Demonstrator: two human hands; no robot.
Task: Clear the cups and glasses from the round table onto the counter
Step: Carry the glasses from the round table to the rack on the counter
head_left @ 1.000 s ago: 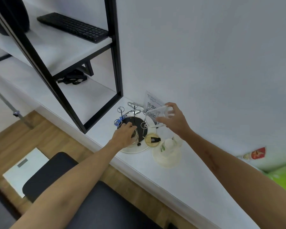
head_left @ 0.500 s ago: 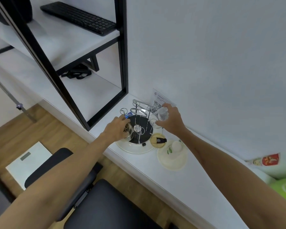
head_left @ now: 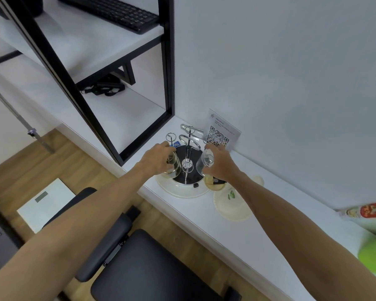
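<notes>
Head view shows my left hand (head_left: 155,158) and right hand (head_left: 220,165) each gripping a clear drinking glass (head_left: 174,167), (head_left: 205,162), mouths down, flanking the chrome wire rack's (head_left: 188,148) pegs on the white counter (head_left: 237,233).

1. Counter (head_left: 215,216): white.
2. Rack (head_left: 188,148) between the hands: chrome wire on a black disc, on a cream tray (head_left: 182,192).
3. Card (head_left: 220,134) beyond the right hand: white, black QR pattern.
4. Glasses: clear.
5. Chair (head_left: 143,268) below the arms: black.
</notes>
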